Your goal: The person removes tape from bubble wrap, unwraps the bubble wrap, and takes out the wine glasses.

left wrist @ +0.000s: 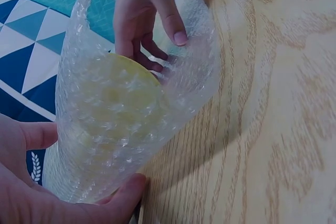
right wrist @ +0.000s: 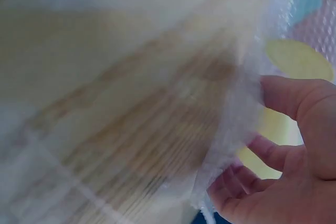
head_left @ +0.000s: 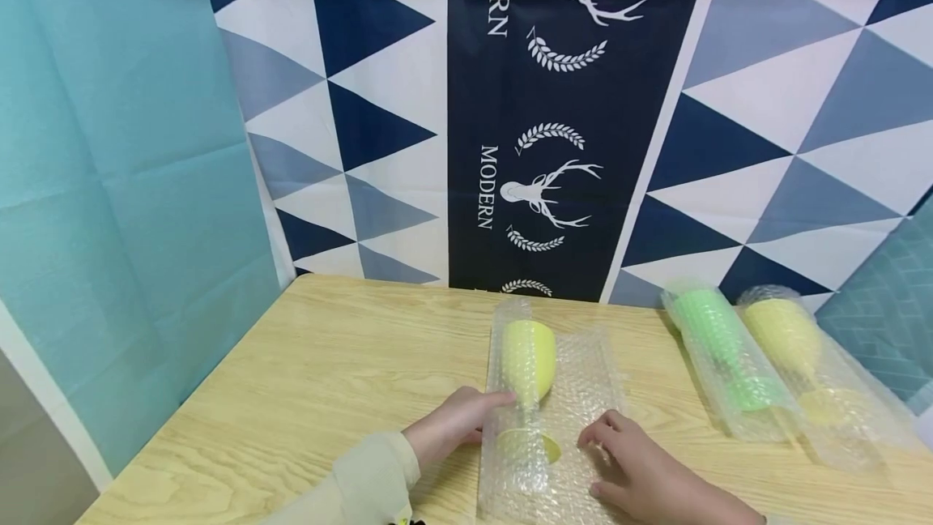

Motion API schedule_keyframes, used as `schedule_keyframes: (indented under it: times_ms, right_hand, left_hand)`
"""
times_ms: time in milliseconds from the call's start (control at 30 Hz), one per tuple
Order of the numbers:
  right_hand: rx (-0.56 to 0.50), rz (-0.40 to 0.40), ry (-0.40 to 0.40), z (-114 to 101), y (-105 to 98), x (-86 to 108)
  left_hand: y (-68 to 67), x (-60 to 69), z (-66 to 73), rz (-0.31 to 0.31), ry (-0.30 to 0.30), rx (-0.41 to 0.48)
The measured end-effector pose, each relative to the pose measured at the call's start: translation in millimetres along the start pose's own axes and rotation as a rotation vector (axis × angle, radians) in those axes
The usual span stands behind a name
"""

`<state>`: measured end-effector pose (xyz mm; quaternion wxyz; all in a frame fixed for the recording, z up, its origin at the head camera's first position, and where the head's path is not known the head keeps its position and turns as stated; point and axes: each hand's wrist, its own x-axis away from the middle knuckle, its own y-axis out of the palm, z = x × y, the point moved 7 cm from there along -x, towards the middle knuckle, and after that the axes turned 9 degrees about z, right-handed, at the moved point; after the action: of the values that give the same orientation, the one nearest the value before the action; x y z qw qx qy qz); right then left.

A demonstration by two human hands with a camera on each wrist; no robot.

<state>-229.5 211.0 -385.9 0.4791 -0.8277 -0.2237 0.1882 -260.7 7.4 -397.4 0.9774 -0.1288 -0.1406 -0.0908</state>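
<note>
In the head view, a yellow goblet (head_left: 545,351) lay on its side on bubble wrap (head_left: 583,363) in the middle of the tabletop (head_left: 328,363), its cup toward the patterned cloth (head_left: 394,87). One flap of the wrap covered its left part. The left hand (head_left: 461,420) gripped the wrapped goblet near the stem, thumb on top; the right hand (head_left: 641,464) was bent over the wrap's right part. Well off to the right lay a green goblet (head_left: 707,322) and a second yellow one (head_left: 783,335), side by side, each inside clear wrap.

In the left wrist view, the left hand's thumb and fingers held the wrap around the goblet, whose rounded edge showed above it.

In the right wrist view (rather blurred), the right hand's fingers were partly curled at the wrap's edge; whether they pinched it could not be told.
</note>
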Motion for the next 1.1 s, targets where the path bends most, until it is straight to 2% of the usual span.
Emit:
schedule_keyframes:
  times_ms: [67, 100, 233, 333, 600, 733, 867, 1100]
  right_hand:
    - [0.091, -0.014, -0.002, -3.1, 3.6, 0.5]
    - [0.147, -0.01, -0.03, -5.9, 5.0, 0.5]
    - [0.382, 0.106, -0.232, -22.3, 5.7, 2.4]
    - [0.461, 0.181, -0.325, -29.4, 5.0, 4.6]
    - [0.451, 0.228, -0.415, -34.5, 7.0, 8.0]
    - [0.449, 0.205, -0.412, -33.2, 8.5, 6.6]
    - [0.446, 0.215, -0.426, -34.2, 8.2, 6.2]
    - [0.45, 0.156, -0.381, -33.0, 9.6, 4.0]
  left_hand:
    - [-1.2, 0.6, 0.3, 0.014, -0.009, 0.004]
    - [-1.9, 0.8, 0.6, 0.021, -0.013, 0.003]
    - [-4.6, 1.8, 2.6, 0.033, -0.013, -0.007]
    - [-4.9, 2.3, 4.1, 0.022, -0.003, -0.01]
    - [-7.3, 3.3, 3.5, 0.033, 0.011, -0.013]
    - [-11.3, 5.3, 5.5, 0.065, 0.031, -0.013]
    - [-17.3, 8.7, 10.0, 0.103, 0.054, 0.002]
    - [-32.3, 17.7, 19.5, 0.173, 0.067, -0.008]
